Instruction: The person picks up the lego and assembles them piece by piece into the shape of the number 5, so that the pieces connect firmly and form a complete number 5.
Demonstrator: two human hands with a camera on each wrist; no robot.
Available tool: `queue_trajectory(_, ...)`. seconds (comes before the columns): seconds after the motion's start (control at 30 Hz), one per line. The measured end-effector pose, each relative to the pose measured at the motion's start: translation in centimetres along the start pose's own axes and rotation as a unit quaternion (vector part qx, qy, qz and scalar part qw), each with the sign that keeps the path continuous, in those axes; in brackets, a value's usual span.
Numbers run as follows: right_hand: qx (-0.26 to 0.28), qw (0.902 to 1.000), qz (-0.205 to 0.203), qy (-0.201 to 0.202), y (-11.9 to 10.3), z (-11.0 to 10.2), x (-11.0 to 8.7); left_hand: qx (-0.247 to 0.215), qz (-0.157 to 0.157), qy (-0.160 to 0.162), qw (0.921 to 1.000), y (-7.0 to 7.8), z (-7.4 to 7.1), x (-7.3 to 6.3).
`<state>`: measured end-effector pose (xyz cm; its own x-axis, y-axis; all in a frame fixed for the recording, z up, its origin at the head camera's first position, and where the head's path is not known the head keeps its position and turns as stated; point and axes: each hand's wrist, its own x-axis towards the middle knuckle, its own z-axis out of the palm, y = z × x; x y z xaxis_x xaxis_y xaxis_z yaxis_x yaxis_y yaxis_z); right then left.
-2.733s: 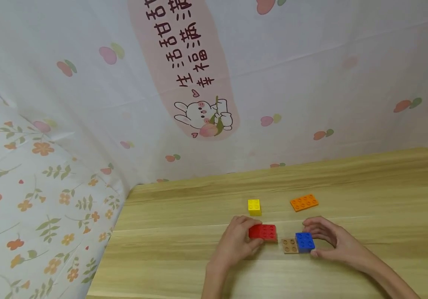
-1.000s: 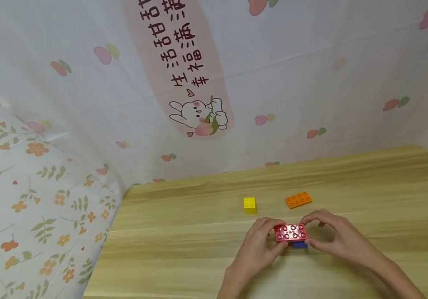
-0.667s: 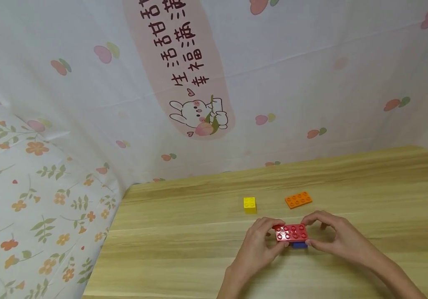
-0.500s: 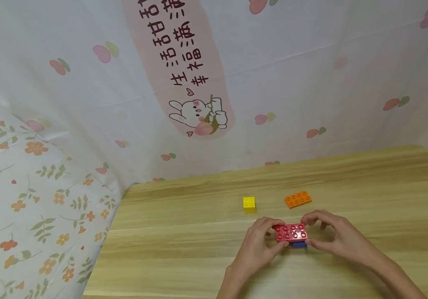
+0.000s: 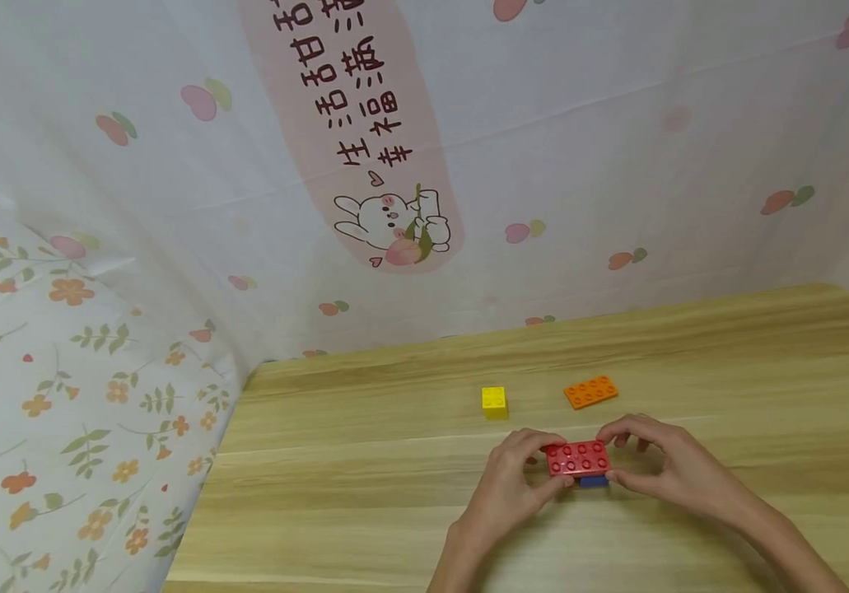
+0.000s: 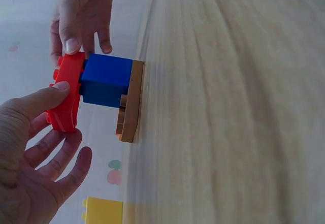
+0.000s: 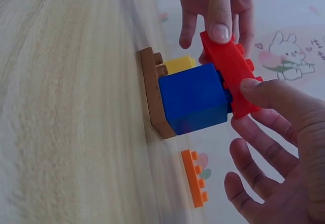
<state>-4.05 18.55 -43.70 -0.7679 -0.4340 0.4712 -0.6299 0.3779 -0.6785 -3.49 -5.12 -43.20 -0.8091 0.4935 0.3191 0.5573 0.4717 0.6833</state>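
A red two-by-four building block (image 5: 577,459) lies across the top of a blue block (image 7: 195,99), overhanging it on the left. My left hand (image 5: 509,482) pinches its left end between thumb and fingers. The right end is pinched by my right hand (image 5: 672,465). In both wrist views some blue studs show under the red block, which sits slightly tilted at them. The blue block stands on one half of a brown plate (image 6: 133,107), whose other studs are bare. From the head view the red block hides the plate and most of the blue one.
Behind the hands, a small yellow block (image 5: 494,403) stands on the wooden table (image 5: 350,486). To its right lies a flat orange plate (image 5: 591,392) with studs up. A printed cloth (image 5: 580,148) hangs along the table's back edge.
Compared with the oldest frame, the red block has moved right and up onto the blue block, and my right hand has taken its right end. Over the last second both hands stay nearly still.
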Motion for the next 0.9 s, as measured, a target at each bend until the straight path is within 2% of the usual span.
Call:
queue_trajectory(0.2,-0.002,1.0,0.008,-0.003,0.21,0.05,-0.14,0.003,0.006,0.0,1.0,-0.15,0.12,0.02)
queue_trajectory(0.9,0.006,0.9999,0.015,-0.003,0.57,-0.04,-0.22,0.004,-0.001,0.001,1.0,-0.21,0.18,0.08)
